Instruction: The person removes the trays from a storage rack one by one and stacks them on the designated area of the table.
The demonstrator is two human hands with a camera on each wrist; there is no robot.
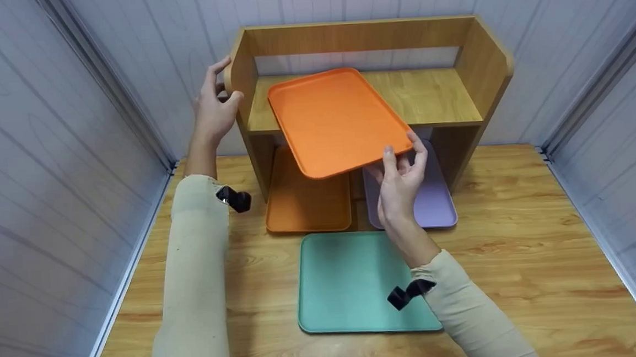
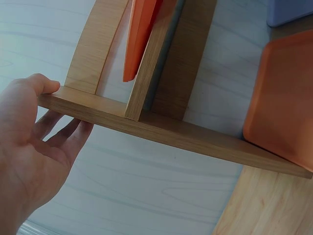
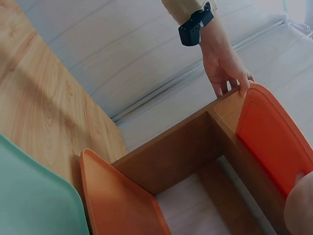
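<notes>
So the wooden shelf unit (image 1: 368,95) sat at the back of the worktop (image 1: 521,254), and the step in hand looked like sliding the orange tray (image 1: 336,119) onto its upper shelf: the tray's far end was already over the shelf board, tilted, with the near end sticking out past the front edge. Down below, a second orange tray (image 1: 308,198) and a lilac tray (image 1: 435,196) were tucked under the shelf, and a green tray (image 1: 352,281) lay flat in front of them. The right hand (image 1: 401,181) had its fingers pinched on the near corner of the top tray. The left hand (image 1: 215,110) steadied the shelf unit's left side panel, fingers curled around its edge. Next move, I'd guess, needed a level push inward before letting go.
</notes>
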